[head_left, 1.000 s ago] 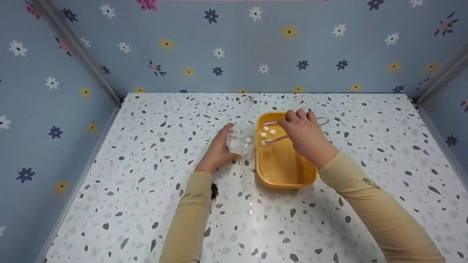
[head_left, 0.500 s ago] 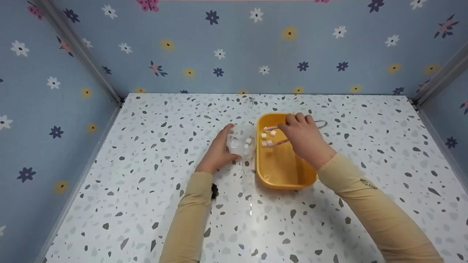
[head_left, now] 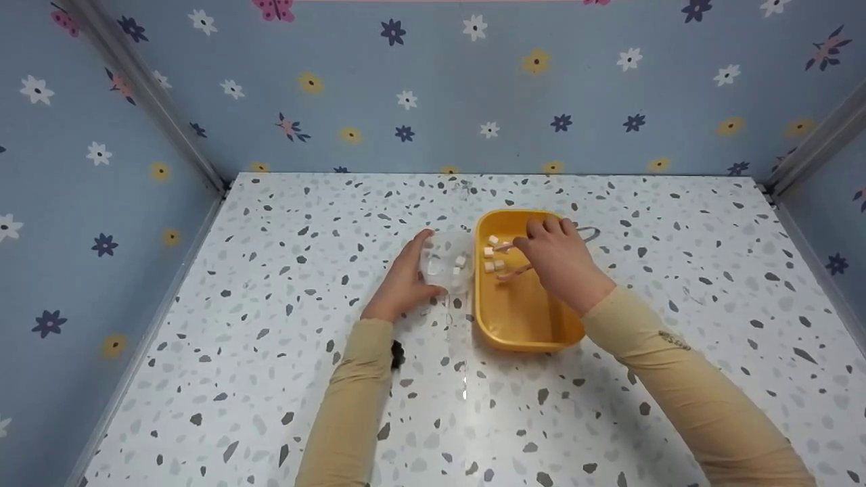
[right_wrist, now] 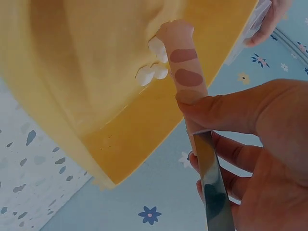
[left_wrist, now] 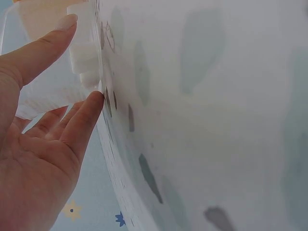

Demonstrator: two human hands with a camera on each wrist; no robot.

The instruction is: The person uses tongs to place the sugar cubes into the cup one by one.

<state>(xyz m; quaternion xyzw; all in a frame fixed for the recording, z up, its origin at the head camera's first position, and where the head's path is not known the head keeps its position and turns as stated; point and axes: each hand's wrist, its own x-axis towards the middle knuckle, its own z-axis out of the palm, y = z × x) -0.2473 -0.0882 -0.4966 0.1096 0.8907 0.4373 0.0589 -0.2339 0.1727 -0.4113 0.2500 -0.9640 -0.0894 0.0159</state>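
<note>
My left hand (head_left: 402, 284) holds a small clear plastic container (head_left: 443, 243), thumb on one side and fingers on the other. White cubes (left_wrist: 84, 58) lie inside it on the tabletop. My right hand (head_left: 558, 257) grips metal tongs (right_wrist: 185, 62) with pink ends, thumb on one arm and fingers curled behind. The two tips of the tongs reach apart into a yellow tray (head_left: 521, 314) close to the container. Several white cubes (head_left: 488, 252) lie at the tray's left side, around the tips. Whether a tip touches a cube I cannot tell.
The white speckled table (head_left: 284, 406) carries both containers. Blue flowered panels (head_left: 446, 88) stand at the back and sides. A dark fluffy band (head_left: 396, 354) shows by my left sleeve.
My right hand and the tongs have shifted slightly toward me inside the tray, and the near tip has moved away from the cubes. Some cubes have shifted. My left hand stays put.
</note>
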